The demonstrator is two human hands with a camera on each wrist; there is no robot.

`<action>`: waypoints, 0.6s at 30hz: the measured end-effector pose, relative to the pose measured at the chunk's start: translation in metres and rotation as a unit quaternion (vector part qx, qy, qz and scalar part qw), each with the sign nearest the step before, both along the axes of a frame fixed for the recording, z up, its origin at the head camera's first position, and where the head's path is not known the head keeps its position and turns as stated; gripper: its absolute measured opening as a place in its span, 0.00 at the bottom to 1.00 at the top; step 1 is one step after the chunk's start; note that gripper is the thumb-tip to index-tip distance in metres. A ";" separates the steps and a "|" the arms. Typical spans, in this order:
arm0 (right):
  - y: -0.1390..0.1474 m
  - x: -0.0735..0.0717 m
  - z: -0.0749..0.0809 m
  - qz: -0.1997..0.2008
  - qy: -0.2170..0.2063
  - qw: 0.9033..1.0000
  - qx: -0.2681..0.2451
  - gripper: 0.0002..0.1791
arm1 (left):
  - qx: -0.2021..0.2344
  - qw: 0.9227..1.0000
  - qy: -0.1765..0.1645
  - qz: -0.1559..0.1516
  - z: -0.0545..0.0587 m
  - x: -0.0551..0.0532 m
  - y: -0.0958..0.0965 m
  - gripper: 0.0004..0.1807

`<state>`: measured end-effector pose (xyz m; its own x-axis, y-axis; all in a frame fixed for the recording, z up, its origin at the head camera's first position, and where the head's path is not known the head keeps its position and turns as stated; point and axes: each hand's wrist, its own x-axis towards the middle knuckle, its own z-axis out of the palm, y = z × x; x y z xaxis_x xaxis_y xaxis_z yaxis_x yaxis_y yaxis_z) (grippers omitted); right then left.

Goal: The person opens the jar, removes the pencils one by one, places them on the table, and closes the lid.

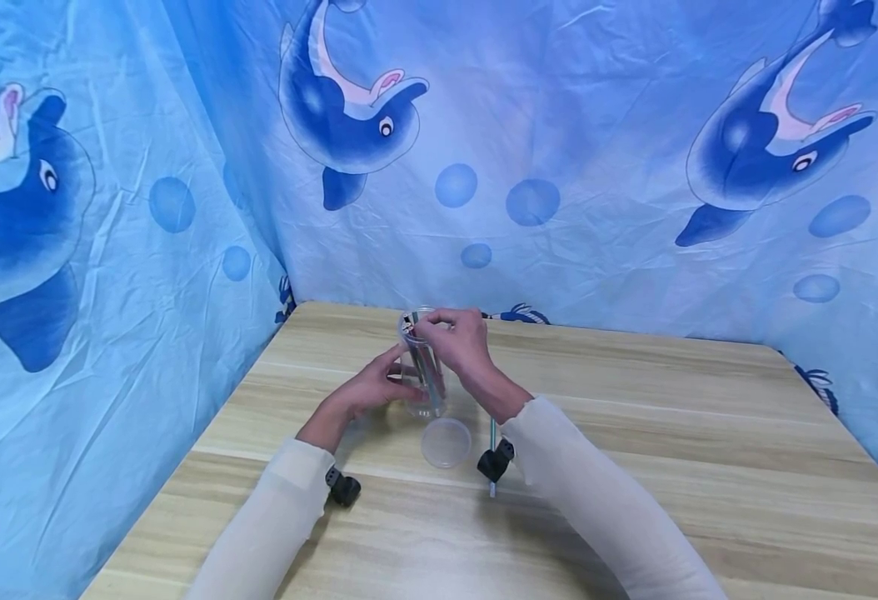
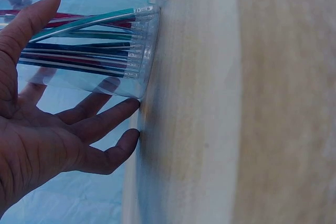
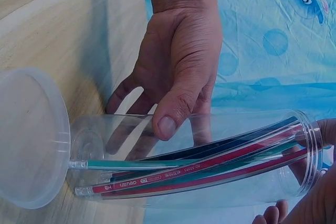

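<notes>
A clear plastic jar (image 1: 413,392) stands on the table with several pencils (image 3: 173,174) inside, red, green and dark, their eraser ends down at its base. My left hand (image 1: 374,385) holds the jar low on its side, thumb on one face and fingers spread behind and under. At the jar's mouth is my right hand (image 1: 460,340), its thumb and fingertips pinching at the upper ends of the pencils; some fingertips reach inside the rim. The round translucent lid (image 1: 446,443) lies on the table just in front of the jar.
One more pencil (image 1: 492,490), light blue-green, lies on the wooden table (image 1: 671,467) below my right wrist, partly covered by the wrist camera (image 1: 495,461). Blue dolphin-print cloth (image 1: 581,267) hangs behind the table and along its left side.
</notes>
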<state>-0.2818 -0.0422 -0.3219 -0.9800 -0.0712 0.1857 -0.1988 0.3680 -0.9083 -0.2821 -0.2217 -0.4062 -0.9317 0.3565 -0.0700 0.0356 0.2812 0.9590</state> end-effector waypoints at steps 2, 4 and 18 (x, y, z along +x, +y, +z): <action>0.000 0.000 0.000 0.000 0.002 1.000 0.005 0.08 | 0.001 1.000 -0.001 0.001 0.000 0.000 0.000 0.54; 0.000 0.000 -0.001 0.001 0.003 1.000 0.004 0.08 | 0.000 1.000 -0.001 0.002 0.000 0.000 0.000 0.54; -0.002 0.004 -0.005 -0.009 0.010 0.999 -0.042 0.09 | -0.004 1.000 -0.003 0.011 0.001 0.002 0.001 0.55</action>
